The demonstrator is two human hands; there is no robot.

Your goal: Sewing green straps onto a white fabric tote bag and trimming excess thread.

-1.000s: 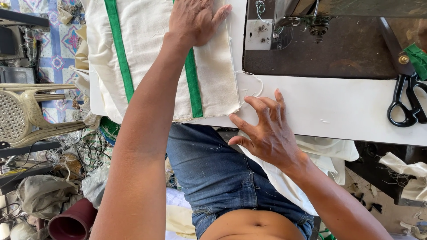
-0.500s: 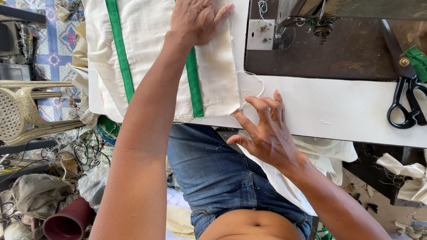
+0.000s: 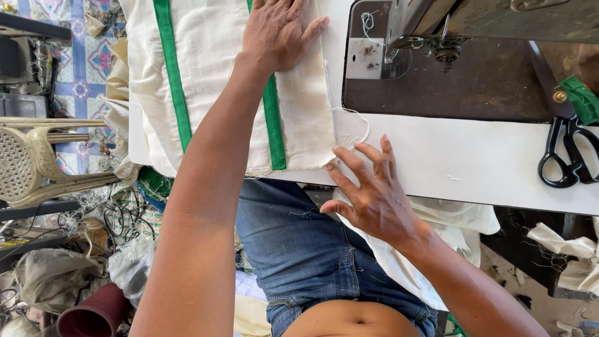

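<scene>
Sitting at white table, jeans nearest. Right hand, fingers spread wide, empty, rests at table edge touching cloth corner, steadying it. Left hand farther, flat, fingers together, pins cream cloth with green stripes beside sewing machine. Scissors far right, well apart.

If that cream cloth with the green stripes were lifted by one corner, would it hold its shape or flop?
Probably flop: the cream cloth droops over the edge of the white table rather than sticking out stiffly. It looks thin and light, with loose threads at its cut edge. The left hand lies flat on it, and the smooth tabletop suggests it might otherwise slide.
</scene>
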